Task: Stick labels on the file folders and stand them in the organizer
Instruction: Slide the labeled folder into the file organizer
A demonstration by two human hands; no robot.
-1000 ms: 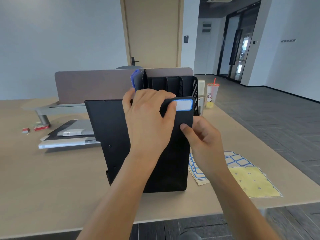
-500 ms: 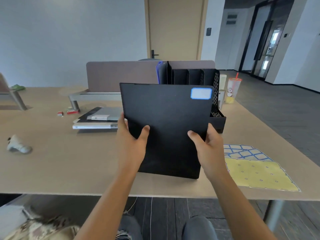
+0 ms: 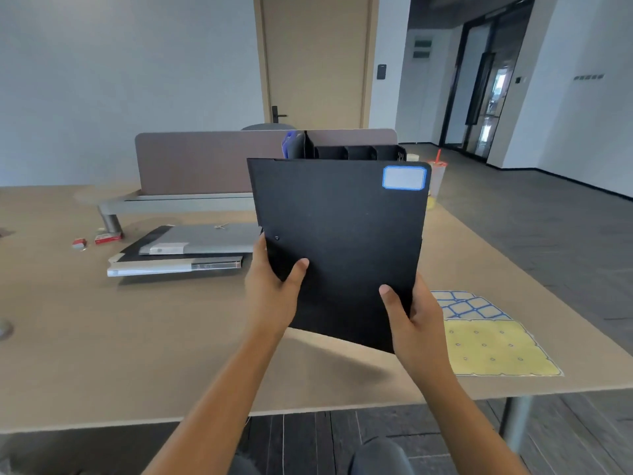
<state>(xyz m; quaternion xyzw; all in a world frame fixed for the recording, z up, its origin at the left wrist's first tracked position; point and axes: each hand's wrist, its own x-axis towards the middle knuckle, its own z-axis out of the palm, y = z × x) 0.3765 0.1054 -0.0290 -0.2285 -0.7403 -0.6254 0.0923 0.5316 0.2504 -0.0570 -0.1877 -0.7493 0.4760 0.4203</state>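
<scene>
Label's on and the pressing is over: left hand and right hand have dropped to the black folder's lower edges, each grip clamped, lifting it off the table before the organizer. Slotting looks next.

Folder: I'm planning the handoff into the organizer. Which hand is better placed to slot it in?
Right, probably. The right hand grips the folder on the side below the organizer's open slots; the left hand sits farther left.
</scene>
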